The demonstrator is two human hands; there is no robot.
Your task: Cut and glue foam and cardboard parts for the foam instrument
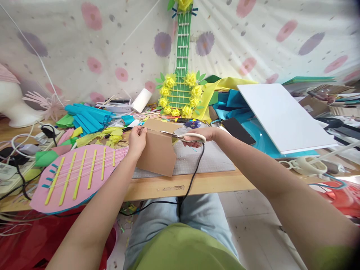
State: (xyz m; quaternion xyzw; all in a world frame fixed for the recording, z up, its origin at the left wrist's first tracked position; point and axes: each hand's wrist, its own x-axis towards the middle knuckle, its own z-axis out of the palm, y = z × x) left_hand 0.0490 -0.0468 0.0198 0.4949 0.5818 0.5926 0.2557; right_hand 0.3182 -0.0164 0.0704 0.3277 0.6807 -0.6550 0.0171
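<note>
My left hand (137,141) pinches the upper left part of a brown cardboard piece (159,154), held tilted above the grey cutting mat (209,159). In my right hand (201,135) is a pair of scissors (192,137) with pale handles, my fingers wrapped through the loops. The blades point left and lie at the upper edge of the cardboard. Whether they are closed on it I cannot tell. Behind, another flap of brown cardboard (157,125) shows.
A pink paper instrument body (81,174) with yellow strips lies left. A green paper guitar with yellow flowers (180,90) leans at the back. White board (284,116), black phone-like slab (238,131) and blue paper (91,116) crowd the table. A black cable (196,172) hangs over the front edge.
</note>
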